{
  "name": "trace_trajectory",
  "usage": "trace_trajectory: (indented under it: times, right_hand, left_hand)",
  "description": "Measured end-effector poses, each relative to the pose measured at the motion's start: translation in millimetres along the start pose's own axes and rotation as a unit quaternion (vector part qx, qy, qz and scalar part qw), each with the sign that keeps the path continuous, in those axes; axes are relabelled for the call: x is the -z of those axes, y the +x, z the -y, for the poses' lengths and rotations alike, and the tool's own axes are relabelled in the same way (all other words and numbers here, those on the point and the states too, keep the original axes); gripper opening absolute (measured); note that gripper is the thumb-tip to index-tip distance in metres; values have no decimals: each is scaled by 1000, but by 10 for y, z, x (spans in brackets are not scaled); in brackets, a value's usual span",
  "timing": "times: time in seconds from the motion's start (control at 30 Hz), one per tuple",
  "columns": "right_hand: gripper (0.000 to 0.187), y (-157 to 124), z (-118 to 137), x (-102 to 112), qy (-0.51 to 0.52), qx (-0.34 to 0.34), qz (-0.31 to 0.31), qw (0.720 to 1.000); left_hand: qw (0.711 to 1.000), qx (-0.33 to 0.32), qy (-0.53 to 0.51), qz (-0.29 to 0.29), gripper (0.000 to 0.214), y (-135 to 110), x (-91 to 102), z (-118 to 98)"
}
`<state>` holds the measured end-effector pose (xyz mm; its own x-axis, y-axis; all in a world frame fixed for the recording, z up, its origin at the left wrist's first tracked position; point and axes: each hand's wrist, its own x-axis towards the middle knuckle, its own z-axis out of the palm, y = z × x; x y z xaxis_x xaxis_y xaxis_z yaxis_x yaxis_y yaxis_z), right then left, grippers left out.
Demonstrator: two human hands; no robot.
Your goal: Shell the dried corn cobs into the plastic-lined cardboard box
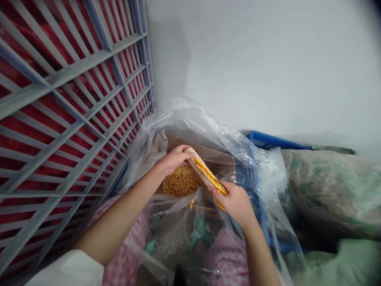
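A partly stripped corn cob (206,171) with rows of yellow kernels is held slanted between both hands. My left hand (172,159) is closed on its bare upper end. My right hand (235,201) grips its lower end, where kernels remain. Right below the cob lies a heap of loose corn kernels (181,182) inside a cardboard box (208,153) lined with clear plastic sheet (205,125). One loose kernel (192,203) hangs under the cob.
A grey slatted plastic crate wall (68,99) with red contents behind it stands on the left. A blue basket (268,140) sits to the right of the box. Bulging sacks (330,190) lie at right. A white wall rises behind. Pink checked cloth (131,246) covers my lap.
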<state>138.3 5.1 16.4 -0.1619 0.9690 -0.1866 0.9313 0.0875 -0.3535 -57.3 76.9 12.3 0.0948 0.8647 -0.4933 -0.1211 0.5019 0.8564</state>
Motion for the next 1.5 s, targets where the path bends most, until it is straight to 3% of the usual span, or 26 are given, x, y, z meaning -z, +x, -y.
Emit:
trace_trajectory:
  times: [0.17,0.37,0.47,0.6,0.67,0.8,0.93,1.07,1.27,1.4,1.5]
  right_hand:
    - [38,-5,18,-45,-10,8,-8,1000]
    - [40,21,49,-16,0,-11,-23,1000]
    - [41,32,50,-12,49,-18,-41,998]
    - [42,50,104,-95,158,-33,-73,984]
    - [43,62,188,-184,232,-52,-84,968]
    - [47,83,394,-355,350,-63,-88,931]
    - [44,90,420,-348,345,-56,-103,931]
    - [41,72,341,-193,273,-60,-127,952]
    - [38,35,397,-64,109,-59,-67,990]
    - [33,24,407,-36,83,-56,-57,993]
    - [30,12,380,-13,67,-66,-52,994]
  left_hand:
    - [1000,15,-2,-14,28,-20,-26,-7]
    - [1000,-19,-12,-22,48,-10,-39,14]
    - [998,-56,-32,-23,57,6,-29,5]
    - [982,-105,-156,-9,60,9,-63,16]
    - [972,-75,-222,17,48,-17,-147,84]
    - [955,26,-283,87,54,-116,-402,300]
    - [955,36,-295,17,59,-169,-507,354]
    - [964,-10,-260,-59,56,-150,-447,277]
    - [979,-89,-163,-81,43,-105,-430,327]
    - [983,-145,-38,-108,39,-88,-440,383]
    - [964,-210,90,-135,40,-104,-454,419]
